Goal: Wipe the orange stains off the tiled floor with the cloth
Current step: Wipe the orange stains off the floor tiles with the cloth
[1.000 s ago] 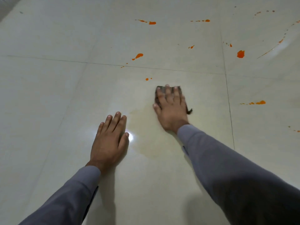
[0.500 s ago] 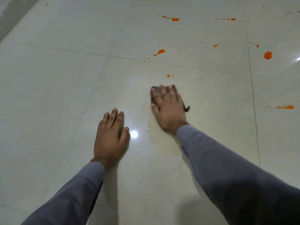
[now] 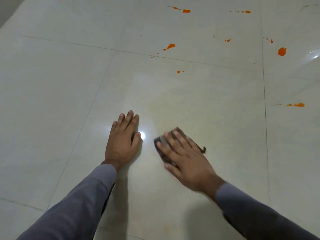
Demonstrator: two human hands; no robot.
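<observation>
R hand (image 3: 186, 159) flat, fingers spread, pressing dark cloth (image 3: 160, 141) to tiled floor (image 3: 52, 101). L hand (image 3: 123, 141) flat just left of cloth, fingers together. Orange stains (image 3: 170, 46) well beyond cloth.

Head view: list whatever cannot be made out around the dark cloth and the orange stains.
- Dark cloth: mostly under the right hand, motion-blurred; its full shape is hidden.
- Floor beneath the cloth: covered, so any stain there cannot be seen.
- Orange stains on the tiled floor: the top and right edges cut the floor off, so more may lie beyond.
- Left hand: its palm is hidden.
</observation>
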